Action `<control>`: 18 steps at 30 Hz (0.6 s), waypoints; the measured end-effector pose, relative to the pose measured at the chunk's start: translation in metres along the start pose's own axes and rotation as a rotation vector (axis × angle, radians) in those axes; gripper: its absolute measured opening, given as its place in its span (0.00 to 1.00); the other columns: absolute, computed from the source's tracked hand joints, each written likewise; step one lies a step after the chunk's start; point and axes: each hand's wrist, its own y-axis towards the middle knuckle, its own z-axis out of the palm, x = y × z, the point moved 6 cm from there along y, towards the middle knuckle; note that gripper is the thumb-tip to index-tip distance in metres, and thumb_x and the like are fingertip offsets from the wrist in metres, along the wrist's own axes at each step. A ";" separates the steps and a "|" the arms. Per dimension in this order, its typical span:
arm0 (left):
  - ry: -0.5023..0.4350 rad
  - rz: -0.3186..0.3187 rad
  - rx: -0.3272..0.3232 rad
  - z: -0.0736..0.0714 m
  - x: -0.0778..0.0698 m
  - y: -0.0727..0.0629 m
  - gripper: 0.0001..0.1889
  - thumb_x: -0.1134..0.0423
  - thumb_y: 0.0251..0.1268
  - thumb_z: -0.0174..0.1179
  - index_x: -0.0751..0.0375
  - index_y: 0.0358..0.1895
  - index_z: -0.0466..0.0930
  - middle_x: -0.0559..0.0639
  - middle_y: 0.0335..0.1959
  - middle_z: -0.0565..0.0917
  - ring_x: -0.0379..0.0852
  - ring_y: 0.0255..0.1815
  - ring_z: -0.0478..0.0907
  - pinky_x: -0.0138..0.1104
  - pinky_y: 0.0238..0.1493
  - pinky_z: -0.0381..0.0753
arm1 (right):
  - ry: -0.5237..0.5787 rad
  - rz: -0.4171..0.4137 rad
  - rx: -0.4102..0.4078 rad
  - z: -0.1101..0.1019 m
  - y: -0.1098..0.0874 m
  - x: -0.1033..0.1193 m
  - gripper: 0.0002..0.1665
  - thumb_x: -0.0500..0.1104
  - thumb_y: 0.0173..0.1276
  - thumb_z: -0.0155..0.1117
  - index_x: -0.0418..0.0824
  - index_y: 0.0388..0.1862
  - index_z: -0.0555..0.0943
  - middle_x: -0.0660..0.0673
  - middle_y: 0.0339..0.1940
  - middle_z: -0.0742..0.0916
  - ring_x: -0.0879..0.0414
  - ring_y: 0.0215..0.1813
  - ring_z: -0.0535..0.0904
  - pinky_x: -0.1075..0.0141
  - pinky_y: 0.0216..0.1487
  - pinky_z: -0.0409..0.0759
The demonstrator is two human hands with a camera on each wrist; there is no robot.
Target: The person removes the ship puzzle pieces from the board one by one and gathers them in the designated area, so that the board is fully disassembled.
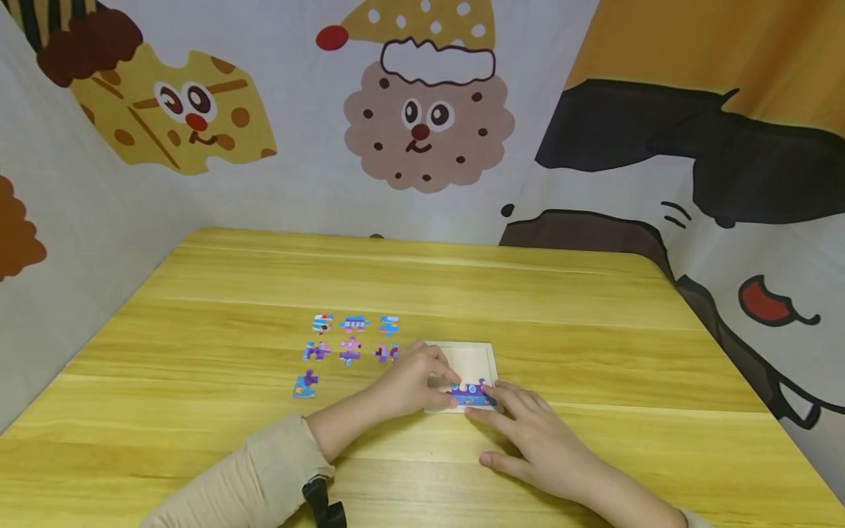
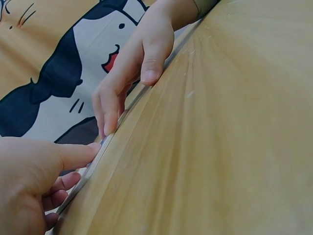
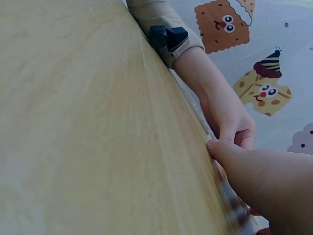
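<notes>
A shallow square puzzle tray (image 1: 465, 359) lies on the table, with joined purple-and-blue jigsaw pieces (image 1: 472, 397) along its near edge. My left hand (image 1: 416, 378) reaches over the tray's left side, thumb and forefinger pinching the left end of these pieces; the hand hides the tray's near left corner. From the right, my right hand (image 1: 538, 440) rests its extended fingers at the tray's near right corner, fingertips on the right end of the pieces, thumb spread apart. Both wrist views show the two hands (image 2: 139, 63) close together at the tray, seen nearly edge-on.
Several loose jigsaw pieces (image 1: 350, 352) lie in rows left of the tray, the nearest one (image 1: 306, 384) beside my left forearm. The wooden table (image 1: 594, 330) meets a cartoon-printed cloth (image 1: 297, 198) at its back. A black strap device (image 1: 323, 502) sits on the left sleeve.
</notes>
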 end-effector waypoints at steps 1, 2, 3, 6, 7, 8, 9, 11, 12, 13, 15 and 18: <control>-0.004 -0.002 -0.003 0.000 -0.001 0.000 0.14 0.58 0.46 0.75 0.53 0.38 0.88 0.37 0.34 0.77 0.38 0.41 0.67 0.37 0.46 0.66 | -0.001 0.000 0.000 0.000 0.000 0.000 0.33 0.69 0.67 0.52 0.61 0.69 0.69 0.46 0.73 0.65 0.44 0.71 0.58 0.39 0.62 0.61; -0.007 -0.005 -0.005 0.000 -0.001 0.000 0.13 0.59 0.45 0.75 0.52 0.38 0.88 0.36 0.34 0.77 0.38 0.41 0.67 0.37 0.46 0.66 | -0.001 0.000 -0.001 0.000 0.000 0.000 0.33 0.69 0.67 0.52 0.61 0.69 0.69 0.46 0.73 0.65 0.44 0.71 0.58 0.39 0.62 0.61; -0.012 -0.009 -0.005 0.000 -0.001 0.000 0.13 0.59 0.45 0.75 0.52 0.37 0.89 0.36 0.34 0.77 0.38 0.41 0.67 0.37 0.46 0.65 | -0.001 0.000 -0.001 0.000 0.000 0.000 0.33 0.69 0.67 0.52 0.61 0.69 0.69 0.46 0.73 0.65 0.44 0.71 0.58 0.40 0.63 0.61; -0.029 -0.028 -0.008 0.000 -0.002 0.000 0.12 0.60 0.46 0.75 0.52 0.36 0.89 0.36 0.34 0.77 0.39 0.42 0.67 0.39 0.47 0.65 | -0.001 0.000 -0.001 0.000 0.000 0.000 0.33 0.69 0.67 0.52 0.61 0.68 0.70 0.46 0.73 0.66 0.44 0.71 0.58 0.40 0.63 0.61; -0.038 -0.035 -0.009 0.000 -0.002 0.000 0.12 0.60 0.45 0.75 0.52 0.36 0.89 0.36 0.34 0.77 0.39 0.42 0.67 0.39 0.47 0.65 | -0.001 -0.001 -0.001 0.000 0.000 0.000 0.33 0.69 0.67 0.52 0.61 0.68 0.70 0.46 0.72 0.66 0.44 0.71 0.58 0.40 0.63 0.61; -0.046 -0.041 -0.008 0.000 -0.002 0.000 0.11 0.61 0.46 0.75 0.53 0.36 0.88 0.36 0.34 0.77 0.39 0.42 0.67 0.39 0.47 0.66 | -0.001 0.000 -0.001 0.000 0.000 0.000 0.33 0.69 0.67 0.52 0.61 0.68 0.70 0.46 0.72 0.66 0.44 0.71 0.58 0.40 0.63 0.61; -0.055 -0.049 -0.006 0.000 -0.002 0.000 0.11 0.61 0.46 0.75 0.53 0.36 0.88 0.36 0.34 0.77 0.39 0.42 0.67 0.39 0.47 0.66 | -0.001 -0.001 0.000 0.000 0.000 0.000 0.33 0.69 0.67 0.52 0.61 0.68 0.70 0.46 0.72 0.66 0.44 0.71 0.58 0.40 0.62 0.61; -0.070 -0.060 -0.005 0.000 -0.002 -0.001 0.11 0.62 0.45 0.75 0.53 0.36 0.88 0.36 0.34 0.76 0.39 0.43 0.67 0.39 0.47 0.66 | 0.000 0.000 0.001 0.000 0.000 0.000 0.33 0.68 0.67 0.52 0.61 0.68 0.70 0.46 0.72 0.66 0.44 0.71 0.58 0.40 0.63 0.61; -0.075 -0.064 -0.004 0.001 -0.002 -0.001 0.11 0.63 0.45 0.75 0.53 0.36 0.88 0.36 0.34 0.76 0.39 0.43 0.67 0.39 0.46 0.66 | -0.001 -0.001 0.000 0.000 0.000 0.000 0.33 0.68 0.67 0.52 0.60 0.68 0.70 0.46 0.72 0.66 0.44 0.71 0.58 0.40 0.62 0.61; -0.077 -0.067 -0.004 0.001 -0.002 -0.001 0.11 0.63 0.45 0.75 0.53 0.36 0.88 0.37 0.35 0.76 0.39 0.43 0.67 0.39 0.46 0.66 | -0.001 -0.002 -0.001 0.000 0.000 0.000 0.33 0.68 0.67 0.53 0.60 0.68 0.70 0.46 0.72 0.66 0.44 0.71 0.58 0.40 0.62 0.61; -0.078 -0.070 -0.003 0.001 -0.003 -0.001 0.11 0.63 0.45 0.75 0.53 0.36 0.88 0.37 0.35 0.77 0.39 0.43 0.67 0.39 0.46 0.66 | -0.002 -0.004 -0.005 0.000 0.000 0.001 0.33 0.68 0.66 0.53 0.60 0.68 0.70 0.46 0.72 0.66 0.44 0.71 0.59 0.40 0.62 0.61; -0.081 -0.070 -0.006 0.001 -0.003 -0.001 0.11 0.64 0.45 0.75 0.53 0.36 0.88 0.37 0.35 0.77 0.39 0.43 0.67 0.40 0.47 0.66 | -0.010 -0.011 -0.017 0.000 0.000 0.001 0.33 0.68 0.66 0.53 0.60 0.68 0.71 0.46 0.72 0.67 0.44 0.71 0.59 0.41 0.62 0.62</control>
